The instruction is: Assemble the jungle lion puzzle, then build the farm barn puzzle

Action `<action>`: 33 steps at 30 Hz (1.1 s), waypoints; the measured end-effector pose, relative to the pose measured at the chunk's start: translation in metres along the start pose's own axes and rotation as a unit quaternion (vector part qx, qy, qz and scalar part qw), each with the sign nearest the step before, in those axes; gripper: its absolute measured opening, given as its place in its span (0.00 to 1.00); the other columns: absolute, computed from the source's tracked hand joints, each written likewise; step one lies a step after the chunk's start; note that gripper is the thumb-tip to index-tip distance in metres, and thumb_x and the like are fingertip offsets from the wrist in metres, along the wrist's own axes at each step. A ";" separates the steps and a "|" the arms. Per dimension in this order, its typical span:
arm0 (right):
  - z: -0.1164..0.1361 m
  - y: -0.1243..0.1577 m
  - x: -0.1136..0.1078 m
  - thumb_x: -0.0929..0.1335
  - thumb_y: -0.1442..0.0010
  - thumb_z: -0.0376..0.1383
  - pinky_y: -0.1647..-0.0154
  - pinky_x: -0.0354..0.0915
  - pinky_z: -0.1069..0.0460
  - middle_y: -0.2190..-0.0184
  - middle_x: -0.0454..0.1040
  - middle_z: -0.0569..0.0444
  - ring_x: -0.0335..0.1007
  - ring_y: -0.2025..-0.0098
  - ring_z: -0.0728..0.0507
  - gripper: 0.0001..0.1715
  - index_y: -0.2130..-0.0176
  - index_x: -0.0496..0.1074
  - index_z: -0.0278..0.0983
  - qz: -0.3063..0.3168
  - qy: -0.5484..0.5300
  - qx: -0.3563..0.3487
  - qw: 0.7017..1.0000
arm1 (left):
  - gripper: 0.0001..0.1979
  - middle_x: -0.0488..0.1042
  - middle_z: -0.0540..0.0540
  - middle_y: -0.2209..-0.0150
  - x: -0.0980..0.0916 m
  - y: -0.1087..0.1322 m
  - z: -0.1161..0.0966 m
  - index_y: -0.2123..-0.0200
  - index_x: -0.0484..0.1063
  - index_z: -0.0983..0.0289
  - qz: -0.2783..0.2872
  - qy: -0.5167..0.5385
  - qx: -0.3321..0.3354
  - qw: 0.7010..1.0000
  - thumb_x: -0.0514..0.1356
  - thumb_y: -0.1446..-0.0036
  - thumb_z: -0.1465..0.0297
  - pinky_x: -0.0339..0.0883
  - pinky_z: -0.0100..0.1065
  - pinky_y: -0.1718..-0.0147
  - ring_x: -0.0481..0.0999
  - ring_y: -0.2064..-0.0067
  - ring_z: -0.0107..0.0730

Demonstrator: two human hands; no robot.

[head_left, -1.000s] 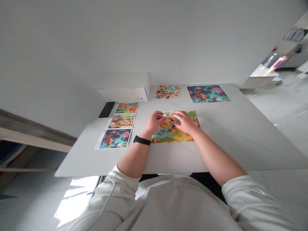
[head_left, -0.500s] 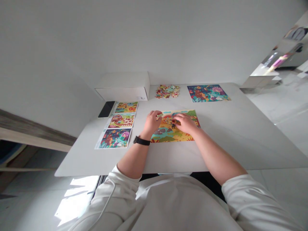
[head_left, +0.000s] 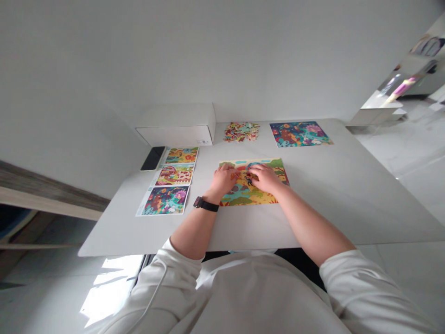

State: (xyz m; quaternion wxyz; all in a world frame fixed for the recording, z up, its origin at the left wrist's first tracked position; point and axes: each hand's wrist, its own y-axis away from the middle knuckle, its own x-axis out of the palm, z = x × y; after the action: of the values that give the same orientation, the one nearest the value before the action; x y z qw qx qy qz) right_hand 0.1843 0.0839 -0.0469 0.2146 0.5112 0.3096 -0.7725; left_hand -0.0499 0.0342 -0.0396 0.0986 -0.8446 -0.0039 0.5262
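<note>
- Phone (head_left: 153, 158), dark screen up, lies by the left edge of the desk (head_left: 330, 199), toward its far left corner.
- Three small prints (head_left: 174, 174) run in a row from just beside the phone down toward the near edge.
- White box (head_left: 174, 136), long and low, sits at the far edge, left part, behind the prints.
- Black wristband (head_left: 209, 205) on the left wrist.
- Left hand (head_left: 223, 179) over the left part of the yellow picture (head_left: 255, 197); fingers bent, thumb close in, narrow grip (can't tell if anything is pinched).
- Pile of small coloured pieces (head_left: 242, 131) near the far edge, right of the box.
- Yellow picture, flat around mid-desk between near and far edges, animal scene, both hands over its upper half.
- Right hand (head_left: 266, 178) over its right part, thumb and fingers slightly parted, tips near the left hand's (contents hidden, can't tell).
- Dark blue picture (head_left: 301, 134), flat at the far edge, near the far right corner.
</note>
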 end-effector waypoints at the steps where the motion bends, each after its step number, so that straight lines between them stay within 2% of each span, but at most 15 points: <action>1: 0.000 0.000 0.000 0.71 0.33 0.31 0.29 0.65 0.38 0.37 0.79 0.45 0.74 0.36 0.34 0.21 0.42 0.83 0.39 0.001 0.002 0.001 1.000 | 0.16 0.78 0.60 0.40 -0.001 0.000 -0.001 0.47 0.86 0.56 0.004 -0.005 0.001 1.000 0.63 0.33 0.70 0.68 0.52 0.33 0.75 0.38 0.51; 11: -0.003 0.001 0.002 0.70 0.31 0.32 0.28 0.64 0.38 0.36 0.78 0.46 0.73 0.36 0.34 0.23 0.41 0.84 0.41 0.010 0.004 0.017 1.000 | 0.16 0.77 0.59 0.39 -0.003 -0.001 -0.002 0.46 0.86 0.53 0.035 -0.031 -0.005 0.999 0.62 0.32 0.70 0.66 0.51 0.32 0.73 0.36 0.49; 18: 0.000 0.001 -0.004 0.69 0.28 0.34 0.28 0.63 0.35 0.34 0.78 0.47 0.73 0.37 0.32 0.21 0.40 0.84 0.41 0.044 0.013 0.010 0.999 | 0.15 0.78 0.60 0.40 0.000 0.000 -0.002 0.47 0.86 0.54 0.018 -0.017 -0.001 1.000 0.63 0.33 0.68 0.68 0.55 0.33 0.73 0.37 0.52; 22: 0.005 0.001 -0.008 0.69 0.28 0.35 0.30 0.64 0.34 0.34 0.78 0.47 0.72 0.37 0.31 0.22 0.39 0.83 0.42 0.060 0.021 0.017 0.998 | 0.15 0.79 0.60 0.38 0.000 0.002 -0.006 0.47 0.86 0.56 -0.001 -0.016 0.037 0.999 0.63 0.32 0.68 0.67 0.54 0.32 0.74 0.36 0.52; 27: 0.009 0.001 -0.011 0.69 0.28 0.36 0.31 0.65 0.35 0.34 0.79 0.48 0.72 0.37 0.31 0.22 0.38 0.83 0.43 0.065 0.028 0.020 0.997 | 0.23 0.76 0.57 0.32 -0.003 0.007 -0.009 0.36 0.79 0.53 0.026 0.013 0.136 0.990 0.65 0.34 0.64 0.63 0.54 0.28 0.74 0.32 0.52; 33: 0.011 0.003 -0.013 0.69 0.28 0.36 0.31 0.65 0.35 0.34 0.78 0.47 0.71 0.35 0.31 0.23 0.37 0.81 0.43 0.071 0.029 0.020 0.997 | 0.40 0.69 0.62 0.26 -0.006 0.012 -0.009 0.30 0.72 0.55 0.098 -0.012 0.165 0.981 0.72 0.41 0.48 0.54 0.56 0.24 0.66 0.25 0.57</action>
State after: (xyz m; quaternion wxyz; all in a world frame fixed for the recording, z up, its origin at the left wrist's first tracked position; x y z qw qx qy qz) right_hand 0.1836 0.0738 -0.0329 0.2496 0.5580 0.2635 -0.7463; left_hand -0.0460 0.0208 -0.0329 0.1843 -0.8069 0.1647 0.5365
